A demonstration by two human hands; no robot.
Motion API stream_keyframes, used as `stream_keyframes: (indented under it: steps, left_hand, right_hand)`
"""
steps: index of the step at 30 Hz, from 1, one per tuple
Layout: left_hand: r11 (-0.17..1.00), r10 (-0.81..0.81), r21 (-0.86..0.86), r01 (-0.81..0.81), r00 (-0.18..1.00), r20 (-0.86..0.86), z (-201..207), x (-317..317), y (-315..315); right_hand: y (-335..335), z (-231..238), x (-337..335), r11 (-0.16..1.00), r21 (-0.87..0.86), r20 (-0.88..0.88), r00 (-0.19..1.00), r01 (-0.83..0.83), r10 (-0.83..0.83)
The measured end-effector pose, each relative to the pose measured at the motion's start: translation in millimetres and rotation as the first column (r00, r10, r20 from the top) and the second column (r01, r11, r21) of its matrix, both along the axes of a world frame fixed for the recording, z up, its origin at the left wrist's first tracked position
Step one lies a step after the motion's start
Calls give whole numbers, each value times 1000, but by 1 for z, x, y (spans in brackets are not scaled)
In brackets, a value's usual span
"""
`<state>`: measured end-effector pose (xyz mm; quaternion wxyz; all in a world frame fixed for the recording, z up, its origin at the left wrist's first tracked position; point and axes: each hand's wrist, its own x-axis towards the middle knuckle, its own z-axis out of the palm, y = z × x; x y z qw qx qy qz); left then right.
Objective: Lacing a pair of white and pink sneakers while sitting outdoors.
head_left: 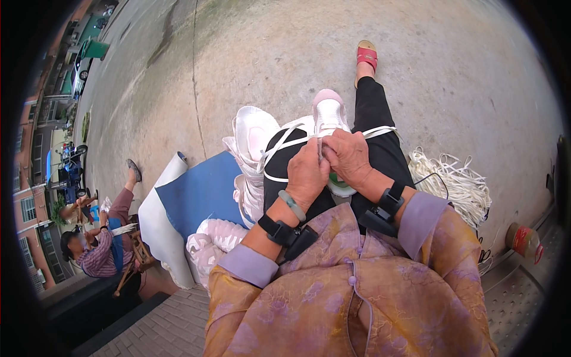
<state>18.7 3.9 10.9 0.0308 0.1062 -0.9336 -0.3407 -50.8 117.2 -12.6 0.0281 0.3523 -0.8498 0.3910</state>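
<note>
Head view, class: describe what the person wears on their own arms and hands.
Both arms have loose orange-tan sleeves with a purple floral print and lilac cuffs. Each wrist carries a black strap with a black box; the left hand also has a pale green bangle. The right hand is bare.

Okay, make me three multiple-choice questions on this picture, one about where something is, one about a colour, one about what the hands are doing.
1. Where does the heap of white laces lie?
A on the person's right
B on the person's left
C on the blue sheet

2. What colour is the sandal?
A green
B black
C red

3. What are the left hand and right hand doing?
A resting open
B pinching a lace at the white shoe
C holding a bottle

A: heap beside right knee.
C: red straps show.
B: fingertips meet at the shoe.
</note>
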Motion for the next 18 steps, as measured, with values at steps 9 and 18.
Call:
stream_keyframes:
  steps: [9,18]
  left_hand:
    - [999,29,36,-21,973,-229,-11,-1,-2]
    - [996,83,34,-80,990,-117,-9,-17,0]
  right_hand:
    - [-6,7,-3,977,211,41,999,-21,13]
    - [-6,12,-14,943,329,46,998,-52,39]
